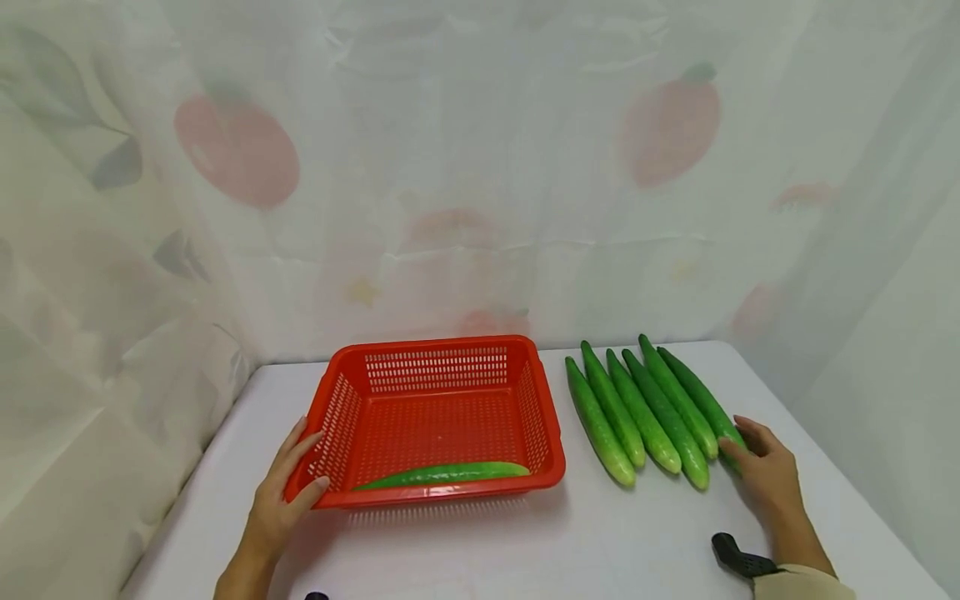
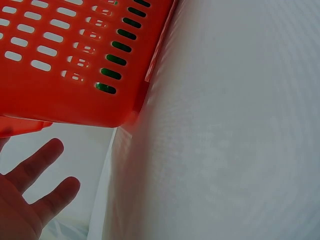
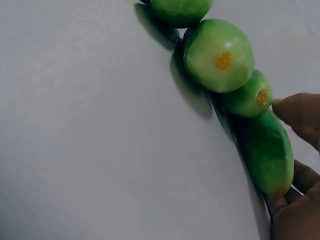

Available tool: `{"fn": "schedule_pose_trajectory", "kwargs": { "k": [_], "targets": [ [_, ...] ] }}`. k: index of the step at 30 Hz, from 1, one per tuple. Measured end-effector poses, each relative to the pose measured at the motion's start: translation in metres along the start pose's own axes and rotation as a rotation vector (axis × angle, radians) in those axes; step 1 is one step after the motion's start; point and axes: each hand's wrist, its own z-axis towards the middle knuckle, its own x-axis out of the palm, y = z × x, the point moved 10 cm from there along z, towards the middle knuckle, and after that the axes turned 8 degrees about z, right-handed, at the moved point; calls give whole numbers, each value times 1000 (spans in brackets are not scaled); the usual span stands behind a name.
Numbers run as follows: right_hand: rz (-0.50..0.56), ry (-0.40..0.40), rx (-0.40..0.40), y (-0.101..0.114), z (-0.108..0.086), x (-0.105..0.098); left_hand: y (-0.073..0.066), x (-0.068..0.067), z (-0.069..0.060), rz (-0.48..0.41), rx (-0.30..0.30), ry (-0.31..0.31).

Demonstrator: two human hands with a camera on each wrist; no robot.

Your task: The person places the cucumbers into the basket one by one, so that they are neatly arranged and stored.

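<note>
A red plastic basket (image 1: 427, 497) with slotted walls sits on the left half of the table, and one green cucumber (image 1: 450, 473) lies inside along its front wall. At the basket's left rim is my left hand (image 1: 279, 504), fingers spread and fairly straight; two fingertips (image 2: 69, 187) show apart below the basket in the left wrist view. On the right several cucumbers (image 1: 633, 412) lie side by side. My right hand (image 1: 768, 475) holds the near end of the rightmost cucumber (image 1: 701, 392), thumb on its left and fingers on its right, partly hiding that end.
White cloth covers the table (image 1: 480, 558). A pale fruit-print curtain (image 1: 465, 167) hangs behind it and along both sides. Black wrist devices show near the front, one (image 1: 738, 558) by the right sleeve (image 1: 802, 583).
</note>
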Motion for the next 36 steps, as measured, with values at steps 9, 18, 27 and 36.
{"fn": "schedule_pose_trajectory", "kwargs": {
  "k": [9, 18, 27, 36],
  "targets": [
    [-117, -60, -79, 1, 2, 0, -1, 0, 1, 2, 11, -2],
    [-165, -143, 0, -5, 3, -2, 0, -1, 1, -14, -8, -2],
    [37, -285, 99, -14, -5, -19, 4, 1, 0, -13, -27, 4],
    [218, -365, 196, -28, -8, -26, 0, 1, 1, -15, 5, 1]
  ]
}}
